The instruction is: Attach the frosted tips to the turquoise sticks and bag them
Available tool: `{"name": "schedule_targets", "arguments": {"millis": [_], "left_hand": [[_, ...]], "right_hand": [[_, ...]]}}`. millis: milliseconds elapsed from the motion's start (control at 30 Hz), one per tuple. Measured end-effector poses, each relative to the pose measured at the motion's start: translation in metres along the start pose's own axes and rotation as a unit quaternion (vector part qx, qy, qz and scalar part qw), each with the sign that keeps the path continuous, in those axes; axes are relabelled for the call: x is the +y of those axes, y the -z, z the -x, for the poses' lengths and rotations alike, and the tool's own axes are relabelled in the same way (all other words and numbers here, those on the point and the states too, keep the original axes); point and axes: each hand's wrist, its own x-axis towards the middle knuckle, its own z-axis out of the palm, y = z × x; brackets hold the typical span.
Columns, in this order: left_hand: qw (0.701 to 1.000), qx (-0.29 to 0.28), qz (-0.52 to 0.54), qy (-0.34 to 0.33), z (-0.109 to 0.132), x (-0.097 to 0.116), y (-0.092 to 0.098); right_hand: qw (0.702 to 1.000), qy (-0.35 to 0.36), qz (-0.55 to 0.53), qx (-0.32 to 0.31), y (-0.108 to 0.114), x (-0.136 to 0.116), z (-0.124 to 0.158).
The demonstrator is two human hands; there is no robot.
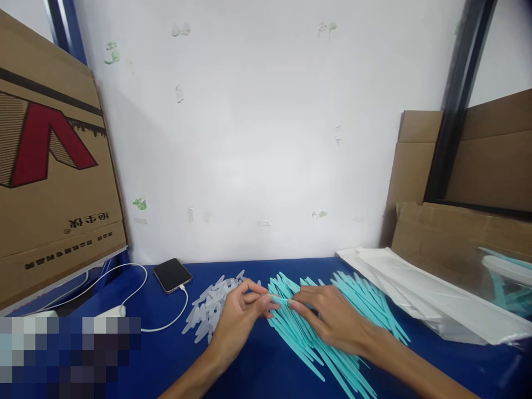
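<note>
A slim turquoise plastic stick (281, 300) spans the gap between my two hands, above a heap of the same kind. My left hand (239, 313) pinches its left end with thumb and fingers; whether a small clear piece is also in that pinch I cannot tell. The fingers of my right hand (332, 317) are closed on the other end. Below them, long turquoise sticks (297, 343) lie fanned toward me, and more sticks (369, 302) lie beyond my right wrist. Left of my left hand is a pile of small translucent tapered pieces (206, 311).
A phone (172, 275) with a white cable lies at the back left of the blue table (166, 360). A large printed carton (54, 166) stands at left. White plastic bags (415, 293) and a clear container of turquoise pieces (507, 285) are at right. A white wall (257, 138) closes the back.
</note>
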Motion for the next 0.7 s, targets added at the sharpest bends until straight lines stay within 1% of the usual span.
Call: {"name": "schedule_targets", "arguments": {"millis": [67,167,300,367,433,467,500,567,633,700], "left_hand": [[1.000,-0.012,-0.017,-0.005,0.002,0.001,-0.002],[0.999,-0.015,-0.029,-0.013,0.004,0.003,-0.004],[0.998,-0.022,-0.060,-0.019,0.003,0.002,-0.003],[0.994,-0.024,-0.108,-0.021,0.001,0.000,0.001],[0.978,-0.008,-0.206,-0.041,-0.002,-0.001,0.008],[0.960,0.011,-0.275,-0.061,-0.003,-0.001,0.012],[0.930,0.027,-0.356,-0.090,-0.004,-0.001,0.017],[0.861,0.025,-0.487,-0.143,-0.007,-0.002,0.028],[0.805,0.011,-0.569,-0.165,-0.008,-0.005,0.036],[0.765,-0.013,-0.619,-0.177,-0.009,-0.013,0.042]], "right_hand": [[1.000,0.008,0.003,-0.006,-0.001,-0.001,0.000],[1.000,0.012,0.010,-0.001,0.000,-0.002,0.001],[1.000,0.020,0.010,-0.001,0.002,-0.003,0.001],[1.000,0.024,0.013,0.001,0.002,-0.002,0.000],[0.999,0.005,0.027,0.022,0.003,0.003,-0.002],[0.998,-0.020,0.041,0.037,0.003,0.008,-0.003],[0.996,-0.054,0.058,0.050,0.004,0.013,-0.004],[0.983,-0.134,0.104,0.061,0.007,0.028,-0.006],[0.968,-0.197,0.149,0.052,0.011,0.046,-0.007],[0.952,-0.241,0.189,0.020,0.014,0.064,-0.006]]}}
